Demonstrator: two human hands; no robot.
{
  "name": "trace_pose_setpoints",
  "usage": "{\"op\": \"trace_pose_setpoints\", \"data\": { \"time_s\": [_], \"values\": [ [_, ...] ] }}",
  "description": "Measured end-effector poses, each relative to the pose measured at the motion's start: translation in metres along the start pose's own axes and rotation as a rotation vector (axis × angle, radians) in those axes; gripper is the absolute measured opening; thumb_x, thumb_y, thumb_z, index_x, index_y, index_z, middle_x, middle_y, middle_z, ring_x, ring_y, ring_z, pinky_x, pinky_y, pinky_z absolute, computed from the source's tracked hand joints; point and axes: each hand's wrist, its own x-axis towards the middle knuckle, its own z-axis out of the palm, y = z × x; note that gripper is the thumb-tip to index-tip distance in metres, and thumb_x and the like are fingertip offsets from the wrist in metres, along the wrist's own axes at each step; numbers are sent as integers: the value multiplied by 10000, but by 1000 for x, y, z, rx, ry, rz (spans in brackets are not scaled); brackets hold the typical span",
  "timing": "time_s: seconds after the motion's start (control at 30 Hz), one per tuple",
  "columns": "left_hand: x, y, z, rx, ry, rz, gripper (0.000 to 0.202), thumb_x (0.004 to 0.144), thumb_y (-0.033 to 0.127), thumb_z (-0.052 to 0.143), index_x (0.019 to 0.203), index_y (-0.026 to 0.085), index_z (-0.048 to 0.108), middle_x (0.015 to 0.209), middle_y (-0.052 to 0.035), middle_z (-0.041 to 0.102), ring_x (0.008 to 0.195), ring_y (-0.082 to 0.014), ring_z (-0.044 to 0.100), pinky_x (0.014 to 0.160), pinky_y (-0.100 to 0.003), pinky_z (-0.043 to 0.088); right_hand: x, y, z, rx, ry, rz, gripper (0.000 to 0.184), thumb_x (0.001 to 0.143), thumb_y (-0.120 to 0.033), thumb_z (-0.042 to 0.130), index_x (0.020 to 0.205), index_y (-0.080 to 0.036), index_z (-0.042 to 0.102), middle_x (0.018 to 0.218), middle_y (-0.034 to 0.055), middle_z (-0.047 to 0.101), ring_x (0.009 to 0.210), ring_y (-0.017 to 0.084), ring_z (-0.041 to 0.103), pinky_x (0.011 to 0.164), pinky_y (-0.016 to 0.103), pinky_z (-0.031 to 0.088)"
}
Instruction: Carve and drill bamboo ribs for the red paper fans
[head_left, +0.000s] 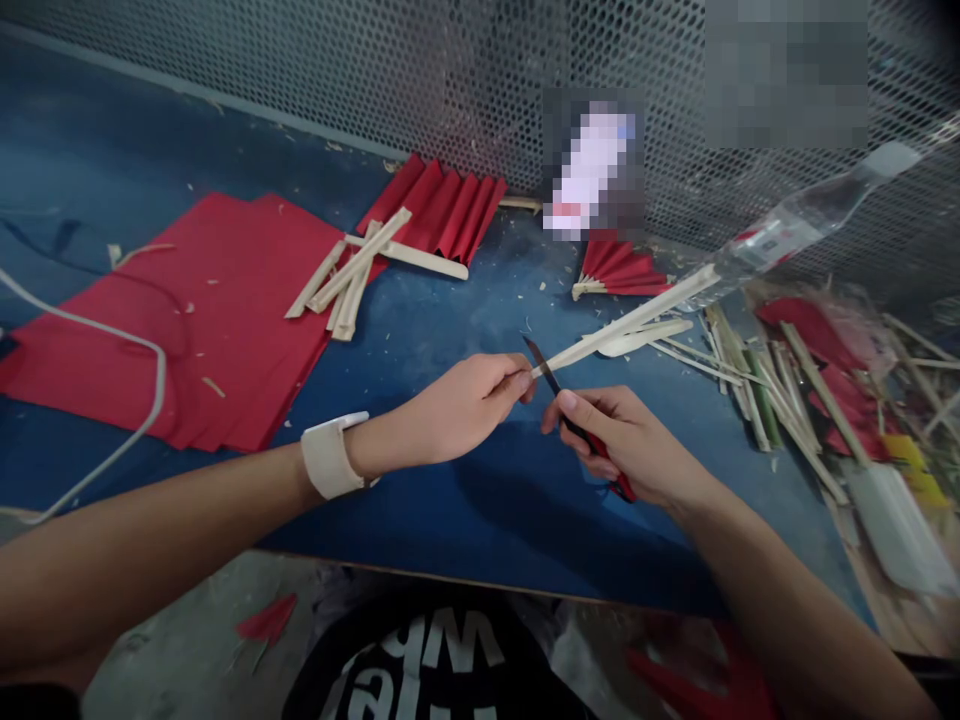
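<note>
Over the middle of the blue table, my left hand (472, 405) pinches the near end of a long pale bamboo strip (626, 322), which slants up to the right. In my right hand (619, 440) is a utility knife (574, 425) with a red and black handle. Its dark blade lies against the strip, just right of my left fingertips. My right fingers are wrapped round the handle and hide part of it. Beyond the strip sits a small folded red paper fan (624, 268) with pale sticks at its base.
Red paper sheets (187, 330) lie left, with a white cable (97, 325) across them. Pleated red paper (442, 205) and several bamboo sticks (352, 280) lie behind my left hand. A plastic bottle (795, 225) and bamboo scraps (780, 375) are at right. A mesh panel (360, 75) bounds the back.
</note>
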Motion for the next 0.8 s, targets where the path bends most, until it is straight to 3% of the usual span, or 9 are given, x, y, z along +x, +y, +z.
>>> {"op": "trace_pose_setpoints", "data": {
  "time_s": [0.27, 0.5, 0.57, 0.7, 0.8],
  "values": [
    [-2, 0, -1, 67, 10, 35, 289, 1074, 248, 390, 876, 172, 586, 663, 40, 491, 585, -118, 436, 612, -265, 342, -1, 1, 0, -9, -3, -4, 698, 842, -800, 688, 927, -109, 654, 597, -59, 408, 386, -1, 312, 371, 149, 253],
    [-5, -10, 15, 72, -58, 101, 280, 1058, 195, 395, 911, 177, 632, 867, -17, 665, 765, -147, 588, 751, -286, 425, 0, 2, 2, -21, -42, -21, 685, 833, -783, 715, 910, -106, 645, 579, -59, 432, 361, 2, 321, 359, 156, 243],
    [-4, -11, 16, 47, -38, 81, 284, 1068, 213, 388, 900, 180, 615, 820, -9, 641, 733, -144, 576, 728, -283, 423, 1, 2, 1, -6, -26, -19, 682, 840, -784, 707, 901, -108, 636, 576, -61, 429, 359, 0, 312, 359, 157, 241],
    [-1, -6, 5, -76, 75, 24, 296, 1097, 296, 384, 860, 197, 531, 624, 57, 462, 537, -111, 419, 573, -255, 349, 0, 0, 0, 25, 5, 17, 715, 814, -811, 710, 894, -104, 642, 574, -64, 404, 365, 0, 305, 364, 154, 240],
    [-3, -5, 2, -93, 66, 22, 299, 1099, 309, 380, 861, 199, 522, 592, 71, 420, 506, -104, 381, 539, -249, 321, -1, -1, 1, 5, 0, 18, 723, 817, -814, 705, 909, -99, 657, 581, -58, 406, 372, 5, 319, 369, 159, 242]
  ]
}}
